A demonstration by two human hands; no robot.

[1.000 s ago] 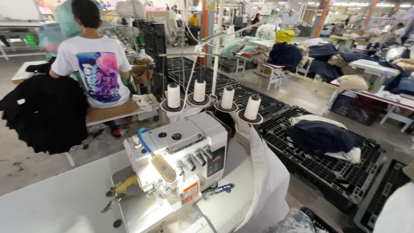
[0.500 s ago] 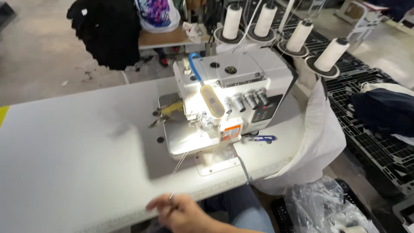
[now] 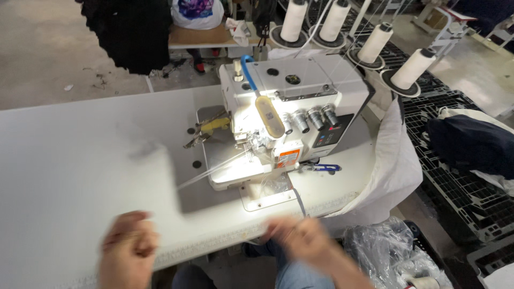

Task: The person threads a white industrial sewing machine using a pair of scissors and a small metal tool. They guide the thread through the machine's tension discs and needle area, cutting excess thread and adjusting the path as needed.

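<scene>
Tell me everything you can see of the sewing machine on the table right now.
The sewing machine is a white overlock type, sitting upright toward the back right of the white table. Its built-in lamp lights the needle area and plate brightly. The front carries a row of metal tension knobs, a dark control panel and an orange sticker; a blue tube curves over the top. Threads run up to four white thread cones behind it. Both blurred hands, left hand and right hand, are at the table's near edge, not touching it.

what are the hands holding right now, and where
Cannot be told: both the left hand and right hand are motion-blurred at the table edge.
</scene>
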